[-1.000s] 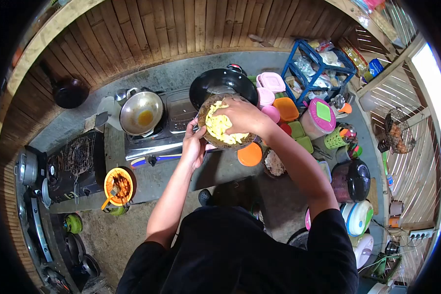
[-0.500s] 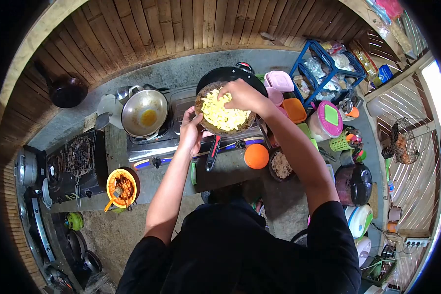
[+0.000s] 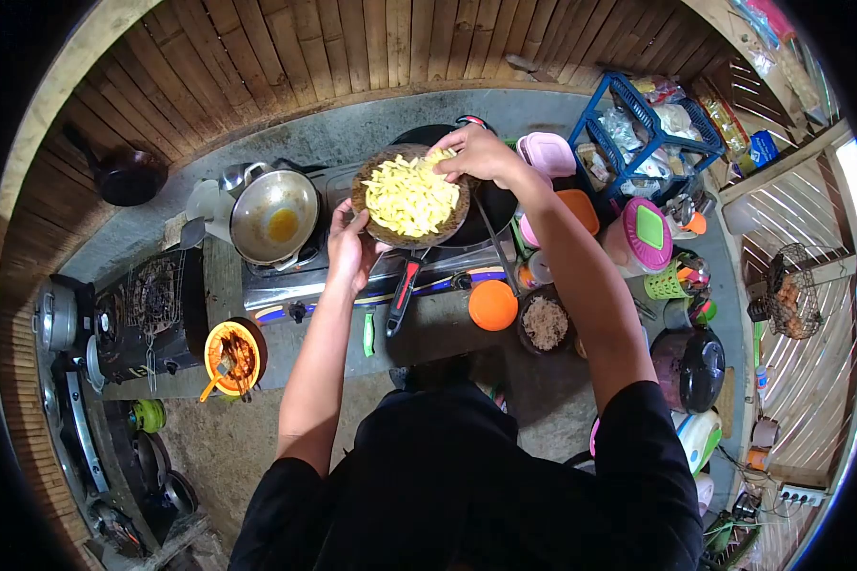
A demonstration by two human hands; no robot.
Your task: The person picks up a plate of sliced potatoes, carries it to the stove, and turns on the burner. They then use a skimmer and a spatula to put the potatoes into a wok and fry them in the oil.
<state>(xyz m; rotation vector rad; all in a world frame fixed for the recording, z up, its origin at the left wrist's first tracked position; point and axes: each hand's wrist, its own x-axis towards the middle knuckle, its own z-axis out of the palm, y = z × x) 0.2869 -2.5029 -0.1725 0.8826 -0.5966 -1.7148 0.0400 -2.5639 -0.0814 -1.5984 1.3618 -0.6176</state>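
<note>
near the back edge of the counter (image 3: 448, 333), my left hand (image 3: 350, 249) grips the round board (image 3: 367, 217) of yellow strips (image 3: 409, 197), now moved left; my right hand (image 3: 481, 152) pinches strips over the black pan (image 3: 493, 205), beside the silver wok (image 3: 274, 217).

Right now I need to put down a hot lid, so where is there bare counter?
Bare grey counter runs behind the two-burner stove, along the wooden wall. A smaller strip lies in front, between the green-handled tool and the round orange lid. Right of that lid it is crowded with coloured plastic containers.

Pale yellow strips (image 3: 411, 197) on brown board (image 3: 368, 225); orange lid (image 3: 493, 305).
</note>
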